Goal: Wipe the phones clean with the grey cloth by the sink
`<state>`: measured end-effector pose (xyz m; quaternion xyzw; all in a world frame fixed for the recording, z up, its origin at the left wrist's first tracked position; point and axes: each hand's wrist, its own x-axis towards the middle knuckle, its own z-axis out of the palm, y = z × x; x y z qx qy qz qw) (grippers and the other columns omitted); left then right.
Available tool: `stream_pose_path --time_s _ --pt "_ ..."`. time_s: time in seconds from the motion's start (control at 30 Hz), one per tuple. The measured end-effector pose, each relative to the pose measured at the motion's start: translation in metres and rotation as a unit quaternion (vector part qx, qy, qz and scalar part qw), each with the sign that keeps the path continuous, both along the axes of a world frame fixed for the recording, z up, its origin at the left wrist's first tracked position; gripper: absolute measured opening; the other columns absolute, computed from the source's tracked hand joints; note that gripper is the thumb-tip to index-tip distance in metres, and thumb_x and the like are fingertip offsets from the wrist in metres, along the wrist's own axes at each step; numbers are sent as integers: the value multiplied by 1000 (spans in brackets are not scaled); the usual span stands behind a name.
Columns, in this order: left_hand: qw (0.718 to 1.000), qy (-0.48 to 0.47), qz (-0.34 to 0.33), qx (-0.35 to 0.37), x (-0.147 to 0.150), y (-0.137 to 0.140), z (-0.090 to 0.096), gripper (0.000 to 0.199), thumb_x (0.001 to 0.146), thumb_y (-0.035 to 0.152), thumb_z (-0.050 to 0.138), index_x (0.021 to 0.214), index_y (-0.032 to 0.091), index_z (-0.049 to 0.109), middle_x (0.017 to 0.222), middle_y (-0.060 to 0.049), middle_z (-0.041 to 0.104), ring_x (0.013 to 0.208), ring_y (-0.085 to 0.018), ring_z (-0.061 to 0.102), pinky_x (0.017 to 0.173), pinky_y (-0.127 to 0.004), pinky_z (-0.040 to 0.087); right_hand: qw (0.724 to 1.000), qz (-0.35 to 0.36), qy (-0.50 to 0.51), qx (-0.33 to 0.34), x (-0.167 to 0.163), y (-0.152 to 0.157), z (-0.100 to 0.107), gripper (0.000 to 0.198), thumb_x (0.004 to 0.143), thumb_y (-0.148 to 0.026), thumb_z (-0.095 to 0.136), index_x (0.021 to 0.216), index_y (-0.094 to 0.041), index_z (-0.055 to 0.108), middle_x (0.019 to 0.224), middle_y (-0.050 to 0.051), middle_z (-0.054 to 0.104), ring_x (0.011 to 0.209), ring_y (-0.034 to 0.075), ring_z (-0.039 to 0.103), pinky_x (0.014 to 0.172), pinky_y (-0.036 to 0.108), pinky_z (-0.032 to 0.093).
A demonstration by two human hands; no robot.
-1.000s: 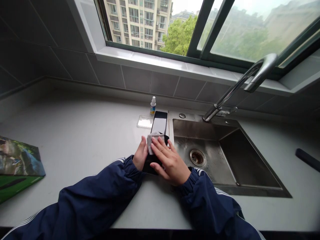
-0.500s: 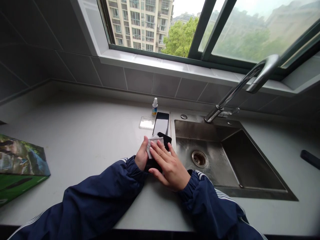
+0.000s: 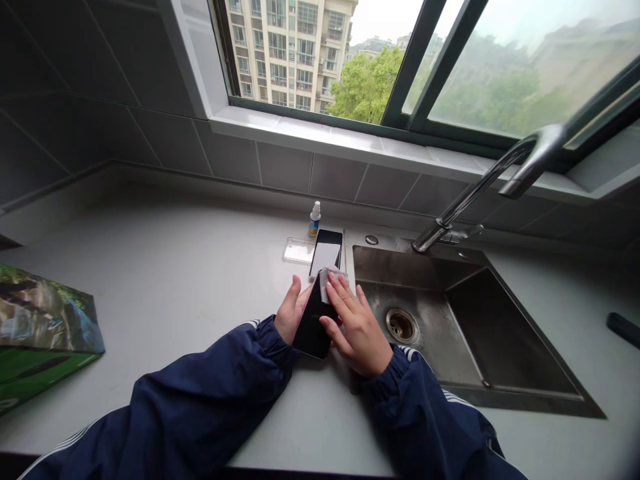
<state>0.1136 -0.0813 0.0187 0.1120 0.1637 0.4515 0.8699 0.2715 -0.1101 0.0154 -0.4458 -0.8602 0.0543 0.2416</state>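
My left hand (image 3: 293, 310) grips a black phone (image 3: 313, 320) by its left edge, tilted up off the white counter (image 3: 165, 280). My right hand (image 3: 357, 323) presses a small white-grey cloth (image 3: 329, 280) against the phone's upper right corner. Both arms wear dark blue sleeves with white stripes. A second black phone (image 3: 327, 252) lies flat just behind, its screen reflecting the sky.
A small spray bottle (image 3: 315, 219) and a clear case (image 3: 299, 251) sit at the back. A steel sink (image 3: 465, 327) with a drain and tall faucet (image 3: 480, 187) lies right. A green box (image 3: 40, 333) is at left, a dark object (image 3: 623, 329) far right.
The phone in my left hand has tilted up on its edge. My right hand has slid the cloth from the phone's middle toward its top right corner.
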Motion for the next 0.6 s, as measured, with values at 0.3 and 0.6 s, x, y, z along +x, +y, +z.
stream_pose_path --time_s 0.3,0.6 --pt "997 19 -6 -78 -16 10 2 92 93 74 22 146 2 46 127 -26 65 118 -38 63 109 -52 41 994 111 0 1 -7 -6 5 50 102 -34 47 147 -12 46 153 14 47 149 28 35 123 58 24" --pt "999 10 -26 -27 -32 19 -12 106 87 81 25 154 -2 30 138 -32 55 107 -39 67 103 -53 43 981 173 71 52 -6 -11 10 46 97 -37 55 137 -14 57 141 13 61 141 27 47 122 53 31"
